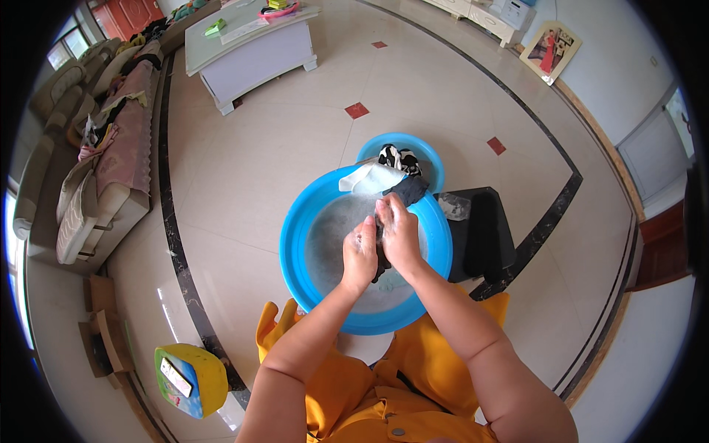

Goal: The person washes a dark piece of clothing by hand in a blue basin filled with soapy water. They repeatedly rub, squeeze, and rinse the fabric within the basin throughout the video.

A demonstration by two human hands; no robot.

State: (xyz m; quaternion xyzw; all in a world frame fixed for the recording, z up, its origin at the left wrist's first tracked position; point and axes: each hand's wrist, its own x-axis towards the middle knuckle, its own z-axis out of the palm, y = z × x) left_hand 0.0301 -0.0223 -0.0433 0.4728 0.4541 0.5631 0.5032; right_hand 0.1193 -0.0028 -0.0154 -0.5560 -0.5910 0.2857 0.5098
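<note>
Both hands are close together over a large blue basin [293, 251] of cloudy, sudsy water. Between them is a dark wet cloth [381, 267], its lower end hanging toward the water. My left hand [360, 252] is closed on one side of it, thumb up, with foam on the skin. My right hand [399, 232] is closed around the other side. Over the far rim lie a white cloth [371, 179] and a black cloth [408, 190]. Behind, a smaller blue basin [434, 159] holds a black-and-white patterned cloth [399, 158].
A black tray-like object [484, 236] with a clear packet [453, 207] sits right of the basin. At lower left stands a yellow stool [213, 384] with a phone [176, 377] on it. A white table [251, 63] and a sofa [111, 166] are farther off.
</note>
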